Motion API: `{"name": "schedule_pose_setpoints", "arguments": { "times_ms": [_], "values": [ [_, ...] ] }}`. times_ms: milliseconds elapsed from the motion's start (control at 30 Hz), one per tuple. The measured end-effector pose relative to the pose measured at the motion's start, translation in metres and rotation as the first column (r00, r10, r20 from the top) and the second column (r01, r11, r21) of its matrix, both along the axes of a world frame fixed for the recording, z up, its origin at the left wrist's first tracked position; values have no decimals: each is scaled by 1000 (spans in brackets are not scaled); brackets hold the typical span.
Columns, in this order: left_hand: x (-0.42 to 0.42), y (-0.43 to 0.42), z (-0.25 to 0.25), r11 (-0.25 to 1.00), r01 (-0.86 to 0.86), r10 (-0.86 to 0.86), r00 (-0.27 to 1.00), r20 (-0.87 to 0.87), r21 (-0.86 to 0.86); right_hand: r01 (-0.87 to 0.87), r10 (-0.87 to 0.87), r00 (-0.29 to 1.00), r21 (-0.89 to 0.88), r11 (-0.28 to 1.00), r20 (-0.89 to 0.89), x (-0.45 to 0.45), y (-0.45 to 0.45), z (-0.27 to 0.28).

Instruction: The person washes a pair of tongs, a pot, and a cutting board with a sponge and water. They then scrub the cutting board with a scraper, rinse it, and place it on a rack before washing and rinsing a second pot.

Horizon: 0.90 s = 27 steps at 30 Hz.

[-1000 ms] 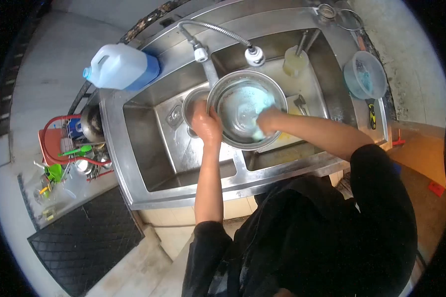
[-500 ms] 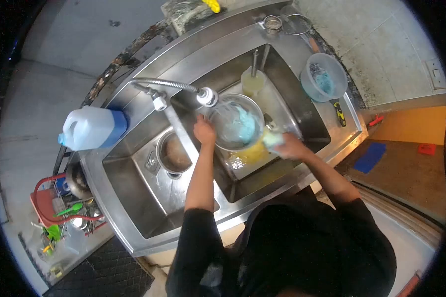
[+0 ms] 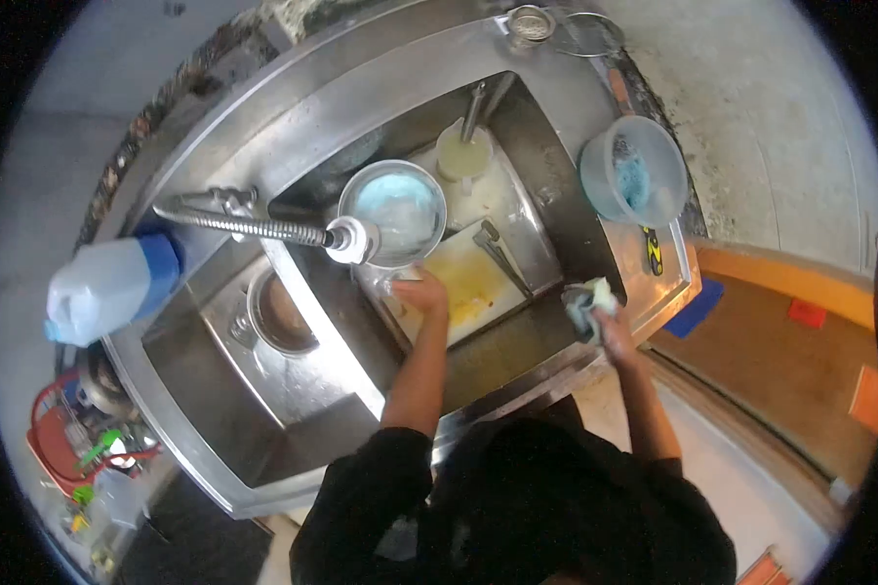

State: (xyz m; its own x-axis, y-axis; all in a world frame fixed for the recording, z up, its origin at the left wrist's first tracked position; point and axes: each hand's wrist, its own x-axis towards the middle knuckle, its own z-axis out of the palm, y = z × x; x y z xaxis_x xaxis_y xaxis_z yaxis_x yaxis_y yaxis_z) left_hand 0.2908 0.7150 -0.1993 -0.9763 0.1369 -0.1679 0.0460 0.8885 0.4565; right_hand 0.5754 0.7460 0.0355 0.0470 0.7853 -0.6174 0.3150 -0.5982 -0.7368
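A metal pot [image 3: 395, 210] with pale blue suds stands in the right sink basin, below the white spray head [image 3: 353, 240]. Just under its near rim is my left hand [image 3: 422, 294], fingers apart, holding nothing visible. My right hand [image 3: 613, 330] grips a pale, wet cloth [image 3: 588, 304] over the basin's right front edge. A tray [image 3: 478, 304] with yellow liquid lies in the same basin, with metal utensils [image 3: 502, 258] across it. Behind them stands a jug [image 3: 463, 153] of cloudy liquid. Another pot [image 3: 283, 312] sits in the left basin.
On the right counter are a clear tub [image 3: 634, 171] with blue scourers, a yellow-black handle [image 3: 652, 252] and strainers [image 3: 531, 25]. A jug of blue liquid [image 3: 112, 290] stands at the left edge. A dish rack [image 3: 59, 448] is at the lower left.
The soapy pot went from my left hand's grip to standing deeper in the basin. My left hand let go of it. My right hand moved out of the pot to the right with the cloth.
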Motion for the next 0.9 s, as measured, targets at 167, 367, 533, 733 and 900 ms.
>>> {"name": "schedule_pose_setpoints", "arguments": {
  "times_ms": [167, 367, 533, 733, 900],
  "values": [
    [166, 12, -75, 882, 470, -290, 506, 812, 22, -85, 92, 995, -135, 987, 42, -5, -18, 26],
    [172, 67, -31, 959, 250, -86, 708, 701, -135, -315, 349, 851, -152, 937, 392, 43, -2, 68],
    [196, 70, -73, 963, 214, -50, 742, 668, -166, -304, 318, 937, -110, 946, 145, 47, 30, 64],
    [156, 19, -17, 715, 624, -684, 718, 129, 316, -844, 713, 505, 105, 527, 486, -26, 78, -11],
    [114, 2, 118, 616, 690, -759, 649, 52, 381, -945, 606, 268, 326, 15, 749, -101, 101, -48]
  ]
}}
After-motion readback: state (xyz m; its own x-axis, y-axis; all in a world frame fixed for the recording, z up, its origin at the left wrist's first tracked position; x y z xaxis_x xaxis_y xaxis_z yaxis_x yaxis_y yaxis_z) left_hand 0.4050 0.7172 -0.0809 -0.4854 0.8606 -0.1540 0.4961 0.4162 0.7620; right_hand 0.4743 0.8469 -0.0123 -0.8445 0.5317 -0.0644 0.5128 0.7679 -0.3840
